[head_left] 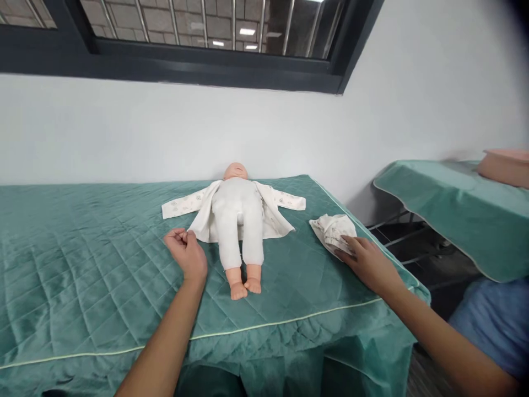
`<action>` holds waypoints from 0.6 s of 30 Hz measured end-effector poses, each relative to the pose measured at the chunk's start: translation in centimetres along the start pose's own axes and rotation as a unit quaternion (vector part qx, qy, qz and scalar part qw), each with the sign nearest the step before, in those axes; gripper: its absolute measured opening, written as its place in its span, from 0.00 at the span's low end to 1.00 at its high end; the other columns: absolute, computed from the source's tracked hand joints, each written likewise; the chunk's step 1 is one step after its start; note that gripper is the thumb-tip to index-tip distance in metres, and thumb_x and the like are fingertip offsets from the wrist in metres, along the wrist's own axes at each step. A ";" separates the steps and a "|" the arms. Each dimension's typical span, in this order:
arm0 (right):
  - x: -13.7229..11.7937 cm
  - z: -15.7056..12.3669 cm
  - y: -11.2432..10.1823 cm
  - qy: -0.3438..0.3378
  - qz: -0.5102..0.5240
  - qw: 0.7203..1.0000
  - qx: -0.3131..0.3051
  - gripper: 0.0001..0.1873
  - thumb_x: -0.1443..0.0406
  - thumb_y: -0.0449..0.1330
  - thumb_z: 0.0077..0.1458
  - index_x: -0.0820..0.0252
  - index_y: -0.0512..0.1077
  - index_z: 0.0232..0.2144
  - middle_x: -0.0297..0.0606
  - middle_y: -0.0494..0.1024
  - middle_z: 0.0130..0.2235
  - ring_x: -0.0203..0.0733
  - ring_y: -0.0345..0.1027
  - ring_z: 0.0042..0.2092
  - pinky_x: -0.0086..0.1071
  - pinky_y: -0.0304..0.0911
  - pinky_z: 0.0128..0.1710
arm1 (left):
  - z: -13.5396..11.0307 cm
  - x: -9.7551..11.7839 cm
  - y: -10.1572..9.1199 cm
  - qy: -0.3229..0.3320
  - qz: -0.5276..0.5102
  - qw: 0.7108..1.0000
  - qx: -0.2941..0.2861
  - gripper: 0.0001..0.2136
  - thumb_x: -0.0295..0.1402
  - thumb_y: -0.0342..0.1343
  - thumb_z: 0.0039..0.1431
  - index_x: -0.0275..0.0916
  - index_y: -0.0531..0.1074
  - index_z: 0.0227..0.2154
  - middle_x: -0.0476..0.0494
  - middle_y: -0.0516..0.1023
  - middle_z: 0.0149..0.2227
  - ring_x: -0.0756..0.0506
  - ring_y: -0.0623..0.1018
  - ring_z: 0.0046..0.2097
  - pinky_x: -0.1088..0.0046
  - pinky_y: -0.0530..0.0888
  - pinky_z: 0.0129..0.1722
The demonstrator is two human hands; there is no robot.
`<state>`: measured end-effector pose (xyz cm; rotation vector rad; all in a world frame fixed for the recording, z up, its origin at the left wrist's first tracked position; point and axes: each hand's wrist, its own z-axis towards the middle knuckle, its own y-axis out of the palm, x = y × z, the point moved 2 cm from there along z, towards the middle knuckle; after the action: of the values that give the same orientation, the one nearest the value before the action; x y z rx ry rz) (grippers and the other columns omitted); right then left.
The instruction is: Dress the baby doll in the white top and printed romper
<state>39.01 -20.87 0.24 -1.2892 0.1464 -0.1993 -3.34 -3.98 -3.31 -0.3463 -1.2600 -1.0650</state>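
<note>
A baby doll [238,209] lies on its back on the green quilted bed cover [124,275], bare feet towards me. Its torso and legs are white cloth. A white patterned baby shirt [184,205] is spread beneath it, front open, sleeves stretched out to both sides. My left hand [187,255] is closed beside the shirt's lower left corner, its fingers curled; whether they pinch anything is hidden. On the right, my right hand [367,262] grips the edge of a crumpled white patterned baby garment [333,229], thumb below and fingers on top.
A white wall [165,132] with a dark-framed barred window [215,60] rises behind the bed. At right stands another green-covered bed [446,204] bearing a pink box-like object [506,165]. Blue fabric [496,320] shows at the lower right.
</note>
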 end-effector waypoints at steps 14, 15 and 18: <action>-9.5 2.9 -12.7 0.014 0.339 0.941 -0.008 0.13 0.54 0.63 0.53 0.56 0.78 0.28 0.32 0.76 0.24 0.39 0.65 0.27 0.30 0.56 0.25 | -10.2 10.6 3.7 0.066 0.027 0.875 -0.478 0.12 0.37 0.58 0.61 0.43 0.70 0.47 0.41 0.74 0.47 0.44 0.75 0.47 0.67 0.72 0.45; -11.3 2.9 -14.0 0.002 0.376 0.927 0.010 0.11 0.56 0.64 0.52 0.55 0.80 0.32 0.32 0.78 0.27 0.39 0.66 0.28 0.30 0.57 0.27 | -10.8 12.0 4.2 0.080 0.017 0.861 -0.502 0.17 0.39 0.59 0.61 0.44 0.68 0.51 0.39 0.72 0.52 0.42 0.74 0.51 0.65 0.72 0.48; -16.1 2.7 -18.0 -0.059 0.452 0.889 0.041 0.13 0.62 0.68 0.49 0.53 0.81 0.40 0.32 0.82 0.37 0.40 0.70 0.35 0.31 0.61 0.34 | -10.3 15.7 5.0 0.138 0.029 0.854 -0.501 0.24 0.43 0.62 0.58 0.43 0.67 0.55 0.37 0.68 0.56 0.39 0.69 0.59 0.60 0.67 0.58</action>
<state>22.71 -19.43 18.25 -1.0283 0.6074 0.6667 5.74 -16.11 8.81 -0.9699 -0.3379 -1.5982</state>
